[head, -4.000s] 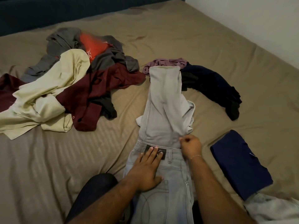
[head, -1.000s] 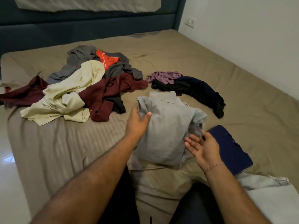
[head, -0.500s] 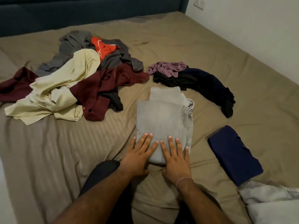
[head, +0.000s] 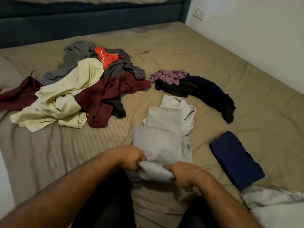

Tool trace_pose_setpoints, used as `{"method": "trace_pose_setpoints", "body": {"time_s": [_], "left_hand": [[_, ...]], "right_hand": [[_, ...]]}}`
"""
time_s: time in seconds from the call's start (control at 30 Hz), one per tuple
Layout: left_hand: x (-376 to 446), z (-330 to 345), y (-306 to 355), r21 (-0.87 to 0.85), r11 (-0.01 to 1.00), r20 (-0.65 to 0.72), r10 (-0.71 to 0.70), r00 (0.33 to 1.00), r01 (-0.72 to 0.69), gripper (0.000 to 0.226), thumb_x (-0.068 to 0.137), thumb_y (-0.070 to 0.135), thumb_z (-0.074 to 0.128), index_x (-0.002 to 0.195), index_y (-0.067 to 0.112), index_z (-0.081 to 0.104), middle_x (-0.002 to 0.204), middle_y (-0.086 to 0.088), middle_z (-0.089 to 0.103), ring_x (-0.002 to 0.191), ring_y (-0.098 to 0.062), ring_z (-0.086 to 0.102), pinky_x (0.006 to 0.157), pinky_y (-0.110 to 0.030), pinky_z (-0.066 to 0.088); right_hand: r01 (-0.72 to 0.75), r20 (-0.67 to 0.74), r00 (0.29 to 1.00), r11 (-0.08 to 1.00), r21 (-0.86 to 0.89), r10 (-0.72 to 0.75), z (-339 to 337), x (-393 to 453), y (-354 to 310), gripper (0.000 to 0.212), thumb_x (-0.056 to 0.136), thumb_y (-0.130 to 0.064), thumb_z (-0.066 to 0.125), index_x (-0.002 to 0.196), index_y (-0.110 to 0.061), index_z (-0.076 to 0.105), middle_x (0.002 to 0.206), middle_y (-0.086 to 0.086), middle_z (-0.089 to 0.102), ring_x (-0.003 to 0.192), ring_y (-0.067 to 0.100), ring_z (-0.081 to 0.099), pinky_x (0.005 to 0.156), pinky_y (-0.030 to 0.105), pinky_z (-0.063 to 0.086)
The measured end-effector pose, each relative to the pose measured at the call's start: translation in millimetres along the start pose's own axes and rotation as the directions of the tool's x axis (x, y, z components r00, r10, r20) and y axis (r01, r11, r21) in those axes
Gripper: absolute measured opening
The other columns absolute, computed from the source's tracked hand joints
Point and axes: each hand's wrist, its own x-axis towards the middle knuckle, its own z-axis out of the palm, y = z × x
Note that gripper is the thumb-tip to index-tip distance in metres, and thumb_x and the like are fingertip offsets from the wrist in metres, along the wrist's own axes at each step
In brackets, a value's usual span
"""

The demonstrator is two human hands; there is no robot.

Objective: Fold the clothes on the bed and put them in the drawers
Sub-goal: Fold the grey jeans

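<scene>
At near edge, left hand and right hand grip grey jeans.

A folded pair of light grey jeans is laid on the tan bed sheet, its near edge gripped by the left hand and right hand. A heap of cream, maroon and grey garments is spread to the left behind it, and a smaller pile of purple and black clothes directly behind. A folded navy garment is placed to its right, with a pale crumpled garment nearer still.
</scene>
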Motion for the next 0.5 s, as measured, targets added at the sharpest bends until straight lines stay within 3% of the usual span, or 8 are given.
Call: {"method": "trace_pose_setpoints", "body": {"time_s": [0.07, 0.13, 0.23, 0.3, 0.4, 0.47, 0.5], "left_hand": [[-24, 2, 10, -0.198, 0.978, 0.085, 0.076, 0.993, -0.058, 0.017, 0.094, 0.024, 0.071, 0.11, 0.017, 0.075, 0.105, -0.002, 0.075, 0.096, -0.023, 0.069, 0.089, -0.032, 0.053], [-46, 1, 17, -0.376, 0.921, 0.069, 0.134, 0.989, -0.099, 0.011, 0.099, 0.02, 0.068, 0.104, 0.014, 0.075, 0.099, -0.003, 0.077, 0.096, -0.023, 0.073, 0.094, -0.036, 0.056], [-66, -8, 24, -0.551, 0.814, -0.022, 0.205, 0.979, -0.183, 0.012, 0.102, 0.014, 0.066, 0.095, 0.02, 0.073, 0.09, 0.005, 0.075, 0.087, -0.014, 0.07, 0.092, -0.037, 0.056], [-69, -17, 24, -0.59, 0.774, -0.123, 0.193, 0.974, -0.228, 0.011, 0.102, 0.011, 0.064, 0.097, 0.012, 0.074, 0.091, -0.006, 0.075, 0.087, -0.019, 0.068, 0.09, -0.042, 0.056], [-56, -36, 11, -0.647, 0.73, -0.356, -0.034, 0.934, -0.22, 0.018, 0.103, 0.013, 0.064, 0.098, -0.003, 0.071, 0.089, -0.022, 0.071, 0.083, -0.026, 0.064, 0.084, -0.045, 0.054], [-36, -51, 4, -0.714, 0.661, -0.493, -0.237, 0.837, -0.233, 0.026, 0.104, 0.016, 0.062, 0.101, -0.009, 0.068, 0.087, -0.014, 0.067, 0.081, -0.023, 0.06, 0.081, -0.04, 0.049], [-25, -57, 3, -0.75, 0.611, -0.537, -0.337, 0.773, -0.255, 0.026, 0.105, 0.016, 0.059, 0.105, -0.008, 0.068, 0.091, -0.01, 0.068, 0.083, -0.022, 0.06, 0.082, -0.038, 0.047]], "right_hand": [[0.057, 0.108, 0.992, 0.998, 0.032, -0.06, -1, -32, -7, 0.06, 0.08, -0.022, 0.076, 0.135, -0.037, 0.057, 0.124, -0.001, 0.069, 0.11, 0.023, 0.065, 0.095, 0.04, 0.055], [0.07, 0.138, 0.987, 0.99, 0.119, -0.086, -9, -61, -8, 0.052, 0.077, -0.022, 0.079, 0.125, -0.036, 0.064, 0.116, -0.008, 0.071, 0.104, 0.015, 0.066, 0.093, 0.039, 0.056], [0.075, 0.067, 0.994, 0.982, 0.171, -0.088, -31, -93, -5, 0.038, 0.079, -0.024, 0.075, 0.114, -0.033, 0.068, 0.107, -0.011, 0.071, 0.097, 0.009, 0.066, 0.089, 0.037, 0.058], [0.082, -0.007, 0.997, 0.984, 0.159, -0.082, -53, -103, -2, 0.032, 0.081, -0.029, 0.073, 0.112, -0.035, 0.067, 0.106, -0.013, 0.069, 0.097, 0.006, 0.065, 0.086, 0.034, 0.058], [0.082, -0.198, 0.979, 0.987, 0.14, -0.053, -95, -96, 11, 0.029, 0.087, -0.031, 0.072, 0.115, -0.037, 0.065, 0.111, -0.014, 0.067, 0.102, 0.007, 0.063, 0.091, 0.034, 0.055], [0.035, -0.396, 0.918, 0.987, 0.154, 0.029, -122, -78, 20, 0.038, 0.088, -0.03, 0.072, 0.125, -0.036, 0.064, 0.121, -0.009, 0.066, 0.109, 0.014, 0.062, 0.098, 0.037, 0.052], [-0.011, -0.511, 0.855, 0.988, 0.153, 0.088, -132, -67, 24, 0.044, 0.088, -0.028, 0.072, 0.131, -0.033, 0.062, 0.126, -0.005, 0.065, 0.113, 0.017, 0.061, 0.1, 0.038, 0.051]]}}
